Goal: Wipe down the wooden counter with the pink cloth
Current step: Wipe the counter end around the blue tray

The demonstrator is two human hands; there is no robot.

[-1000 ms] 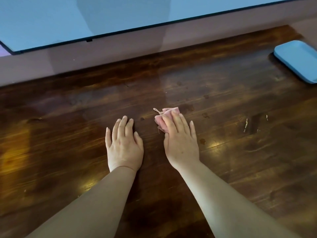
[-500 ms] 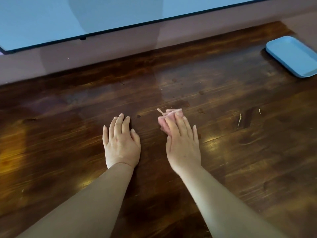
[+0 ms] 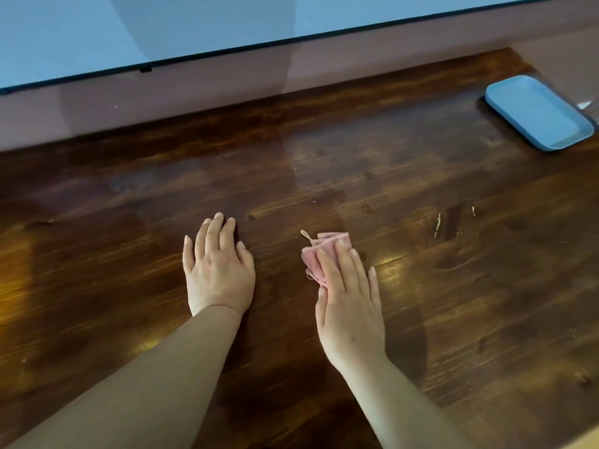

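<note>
Compared with the frame half a second earlier, the right hand (image 3: 348, 306) and the pink cloth (image 3: 319, 256) beneath it lay farther from the left hand (image 3: 217, 270), so the strip of bare wood between the two hands had widened. The blue tray (image 3: 538, 112) sat lower and more fully in view at the far right, which points to a shift of the camera as well. The left hand's pose looked unchanged.

The right hand lay palm down with its fingers straight and close together, pressing flat on the pink cloth. Nothing was gripped; the fingers were not curled around the fabric. The cloth was bunched into a small folded wad, showing past the fingertips and to their left, with a thin loop sticking out at its far left corner. It rested on the wooden counter (image 3: 129, 222).

The left hand lay flat on the counter, fingers extended and nearly together, thumb alongside, holding nothing.

Beyond the right hand, several dark spots marked the wood. Pale scuffs showed well to the right of that hand. The tray stood far off toward the back right corner.
</note>
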